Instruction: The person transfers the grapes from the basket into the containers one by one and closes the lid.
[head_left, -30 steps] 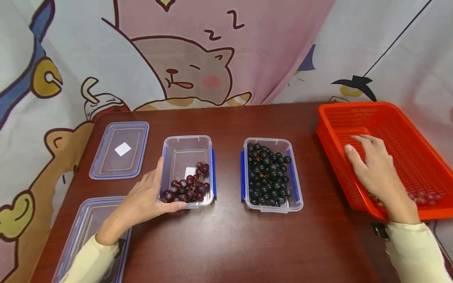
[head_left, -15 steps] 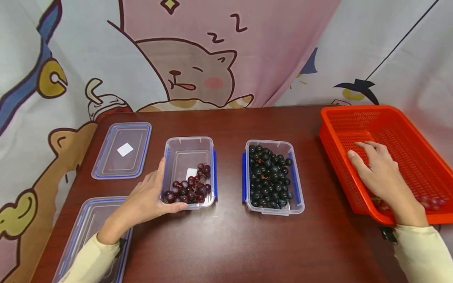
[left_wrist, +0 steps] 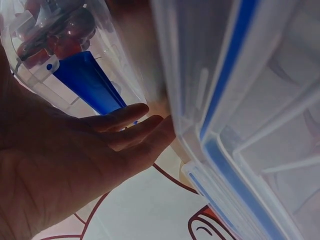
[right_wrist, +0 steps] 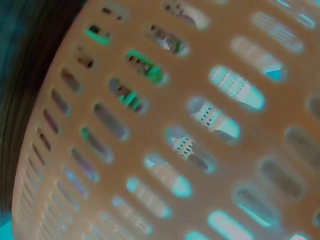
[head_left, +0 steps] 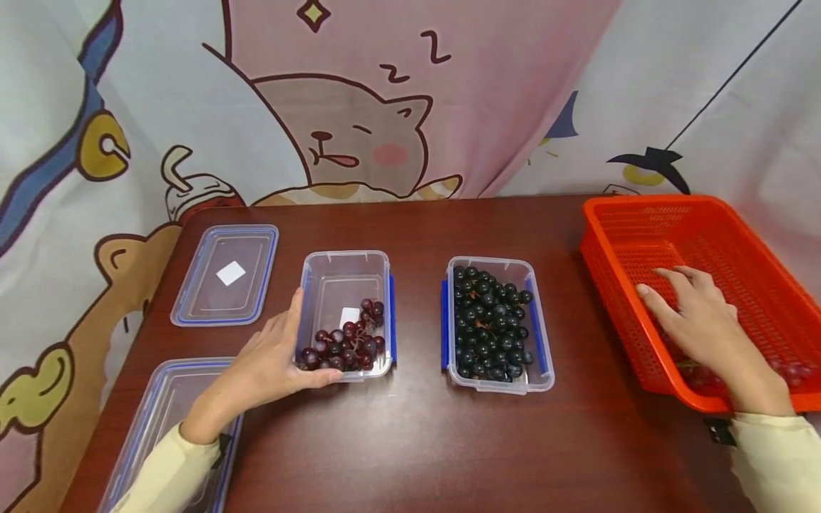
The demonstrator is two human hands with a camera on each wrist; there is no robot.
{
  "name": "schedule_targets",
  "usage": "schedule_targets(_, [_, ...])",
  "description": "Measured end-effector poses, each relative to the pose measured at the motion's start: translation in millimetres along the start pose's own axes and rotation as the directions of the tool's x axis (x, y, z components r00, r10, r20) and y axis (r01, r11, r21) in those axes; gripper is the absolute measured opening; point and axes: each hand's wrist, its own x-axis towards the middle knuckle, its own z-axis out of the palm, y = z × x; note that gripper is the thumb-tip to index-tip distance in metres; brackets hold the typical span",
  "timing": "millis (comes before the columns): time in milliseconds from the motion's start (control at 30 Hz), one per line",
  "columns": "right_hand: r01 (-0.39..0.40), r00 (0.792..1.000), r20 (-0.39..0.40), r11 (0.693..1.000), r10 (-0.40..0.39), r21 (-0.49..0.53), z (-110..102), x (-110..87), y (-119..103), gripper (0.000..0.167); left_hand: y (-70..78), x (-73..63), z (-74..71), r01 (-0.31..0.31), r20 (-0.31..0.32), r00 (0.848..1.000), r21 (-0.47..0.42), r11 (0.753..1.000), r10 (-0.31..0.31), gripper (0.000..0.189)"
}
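Observation:
My left hand [head_left: 266,360] rests at the near left corner of a clear plastic food container [head_left: 340,263], thumb along the front rim and fingers along the left side. In the left wrist view its fingers [left_wrist: 135,137] look nearly straight, beside the blue side clasp [left_wrist: 90,82]. Dark red grapes [head_left: 349,345] lie in the near part of that container. My right hand [head_left: 699,324] reaches over the near left rim of a red plastic basket [head_left: 616,306], fingers loosely bent, with nothing visible in them. Pinkish red grapes [head_left: 789,370] lie at the basket's near end, partly hidden by the wrist.
A second clear container [head_left: 541,356] full of black grapes [head_left: 484,320] stands right of the first. Two blue-edged lids lie on the left: a small lid [head_left: 224,274] behind, a larger lid [head_left: 173,399] under my left forearm. The basket's slotted wall [right_wrist: 165,115] fills the right wrist view.
My right hand has drifted slightly nearer and to the right inside the basket. The head view has shifted a little, while the left hand stays at the container.

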Motion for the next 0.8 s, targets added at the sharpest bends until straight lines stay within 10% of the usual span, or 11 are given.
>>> schedule_targets(800, [-0.009,0.977,0.212,0.992,0.037,-0.13,-2,-5.2,41,0.075,1.9,-1.5,-0.5,-0.011,-0.012,1.0,0.017,1.0,0.011,0.15])
